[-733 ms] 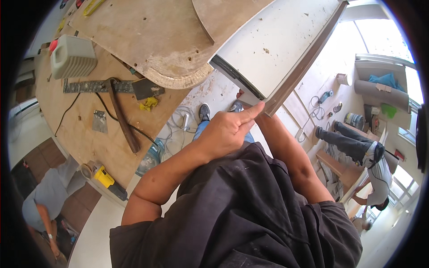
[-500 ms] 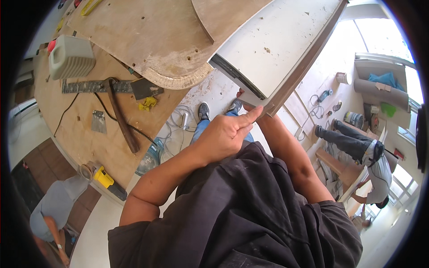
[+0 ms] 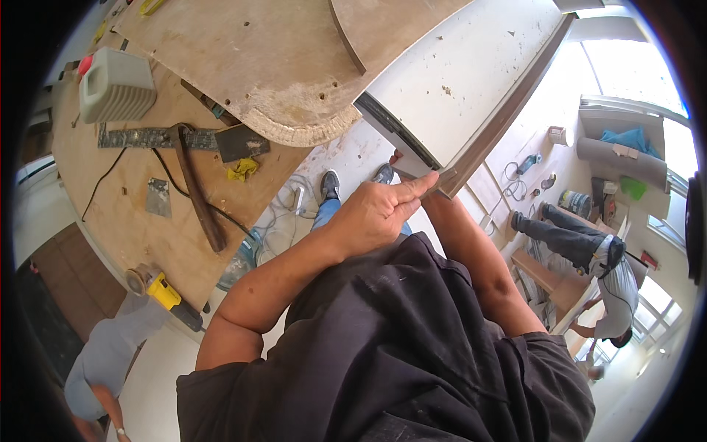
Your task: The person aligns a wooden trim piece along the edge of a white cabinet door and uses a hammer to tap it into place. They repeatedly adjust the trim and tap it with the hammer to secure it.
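A white panel (image 3: pixel 471 81), dusted with wood chips, slopes toward me, with a dark brown wooden edging strip (image 3: pixel 508 103) along its right side. My left hand (image 3: pixel 379 214) rests at the strip's near end. Its index finger is stretched out to the corner, with the thumb below and the other fingers curled. My right forearm (image 3: pixel 471 250) runs up under that same corner. The right hand is hidden behind the panel and strip, apart from what may be reddish fingertips at the panel's left edge. A dark grooved edge shows along the panel's near-left side.
On the wooden table (image 3: pixel 88 177) at left are a hammer (image 3: pixel 197 188), a jug (image 3: pixel 114 88), a scraper blade (image 3: pixel 157 197), a yellow cloth (image 3: pixel 241 170) and a yellow power tool (image 3: pixel 169 295). Cables and a large bottle (image 3: pixel 239 258) lie below. Co-workers are at left (image 3: pixel 110 361) and right (image 3: pixel 615 287).
My view has shifted slightly, with the panel appearing a little farther right. The left index finger stays at the strip's end. The co-worker at left has shifted position.
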Demonstrator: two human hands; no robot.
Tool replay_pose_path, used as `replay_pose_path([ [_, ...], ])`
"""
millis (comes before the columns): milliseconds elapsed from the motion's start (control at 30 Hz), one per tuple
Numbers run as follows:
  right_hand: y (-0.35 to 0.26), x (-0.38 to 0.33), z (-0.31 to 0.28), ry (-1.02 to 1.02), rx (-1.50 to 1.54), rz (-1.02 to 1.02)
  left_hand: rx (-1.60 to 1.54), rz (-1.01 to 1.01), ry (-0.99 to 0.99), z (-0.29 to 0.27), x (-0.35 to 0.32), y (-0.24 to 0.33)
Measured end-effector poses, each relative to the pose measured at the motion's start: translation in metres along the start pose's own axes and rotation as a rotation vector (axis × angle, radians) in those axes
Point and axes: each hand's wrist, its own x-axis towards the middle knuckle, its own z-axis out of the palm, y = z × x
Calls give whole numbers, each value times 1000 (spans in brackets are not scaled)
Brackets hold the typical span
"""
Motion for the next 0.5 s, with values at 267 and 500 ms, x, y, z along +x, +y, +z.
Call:
replay_pose_path([
  [267, 4, 1, -8, -48, 76, 25, 17, 15, 23, 3, -11, -9],
  [500, 0, 1, -6, -142, 7, -6, -16, 26, 27, 0, -15, -2],
])
